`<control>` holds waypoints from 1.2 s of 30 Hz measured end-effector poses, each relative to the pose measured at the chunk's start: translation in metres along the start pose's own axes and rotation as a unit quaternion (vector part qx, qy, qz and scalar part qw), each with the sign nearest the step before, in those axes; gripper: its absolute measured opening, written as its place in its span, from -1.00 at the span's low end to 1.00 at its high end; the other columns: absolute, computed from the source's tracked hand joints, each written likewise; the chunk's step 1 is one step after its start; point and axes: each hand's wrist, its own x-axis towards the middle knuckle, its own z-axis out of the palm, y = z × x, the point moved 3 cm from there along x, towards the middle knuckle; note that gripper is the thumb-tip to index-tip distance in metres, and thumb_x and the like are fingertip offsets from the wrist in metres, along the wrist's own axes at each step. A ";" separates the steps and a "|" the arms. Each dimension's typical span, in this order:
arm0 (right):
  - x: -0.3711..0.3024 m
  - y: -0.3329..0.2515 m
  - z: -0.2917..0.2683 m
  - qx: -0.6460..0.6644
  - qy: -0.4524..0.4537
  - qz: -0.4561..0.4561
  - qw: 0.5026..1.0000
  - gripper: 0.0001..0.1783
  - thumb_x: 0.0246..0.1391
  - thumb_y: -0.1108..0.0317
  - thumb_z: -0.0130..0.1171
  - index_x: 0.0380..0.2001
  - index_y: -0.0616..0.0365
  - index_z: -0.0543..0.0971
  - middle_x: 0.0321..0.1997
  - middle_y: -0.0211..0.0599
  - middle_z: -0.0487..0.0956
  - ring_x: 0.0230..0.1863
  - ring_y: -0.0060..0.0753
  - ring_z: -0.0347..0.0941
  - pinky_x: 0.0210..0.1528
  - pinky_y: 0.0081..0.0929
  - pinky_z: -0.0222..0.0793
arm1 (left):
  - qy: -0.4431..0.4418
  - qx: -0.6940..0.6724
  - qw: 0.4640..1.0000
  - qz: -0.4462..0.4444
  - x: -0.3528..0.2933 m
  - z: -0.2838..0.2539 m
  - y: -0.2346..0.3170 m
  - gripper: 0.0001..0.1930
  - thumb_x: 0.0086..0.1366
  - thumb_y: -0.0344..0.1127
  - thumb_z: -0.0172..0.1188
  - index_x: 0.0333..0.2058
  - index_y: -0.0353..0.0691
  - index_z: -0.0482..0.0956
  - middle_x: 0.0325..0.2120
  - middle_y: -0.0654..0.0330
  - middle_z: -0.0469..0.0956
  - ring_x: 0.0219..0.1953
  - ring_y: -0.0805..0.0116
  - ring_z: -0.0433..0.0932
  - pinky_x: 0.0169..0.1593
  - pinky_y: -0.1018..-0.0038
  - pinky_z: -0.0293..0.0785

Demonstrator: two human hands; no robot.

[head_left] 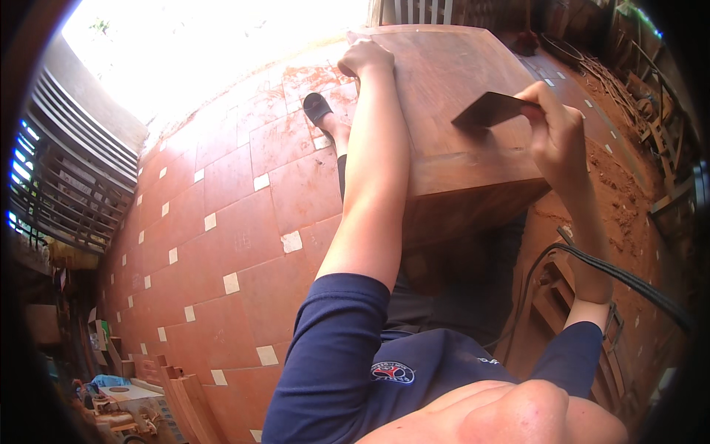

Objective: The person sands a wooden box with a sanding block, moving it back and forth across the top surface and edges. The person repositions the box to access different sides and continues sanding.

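A box-like wooden cabinet [466, 81] with a smooth brown top lies in front of me, its near side in shadow. My left hand [366, 58] is closed over its far left edge, the arm stretched along that side; the fingertips are partly hidden. Between the thumb and fingers of my right hand [558, 129] is a dark, thin, flat scraper [488, 111]. It is tilted over the right part of the top, with its shadow just under it. Whether its lower edge touches the wood is hard to tell.
Reddish floor tiles [237, 222] with small pale squares spread to the left, where a foot in a black slipper [316, 109] shows. Black cables [621, 274] loop at the right, above wooden frames [562, 303]. Wood pieces [188, 403] stand at lower left, a slatted metal gate [74, 163] beyond.
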 end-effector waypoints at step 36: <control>0.052 0.090 -0.007 0.123 0.100 0.089 0.983 -0.89 0.40 0.57 -0.03 -0.21 0.28 0.50 -0.20 -0.38 0.66 -0.12 -0.61 0.57 0.01 -0.57 0.53 | -0.055 0.020 0.998 0.002 0.004 -0.006 -0.007 -0.52 0.45 -0.01 -0.15 0.05 -0.13 0.66 -0.02 0.11 0.67 -0.10 0.17 0.70 -0.20 0.16 0.58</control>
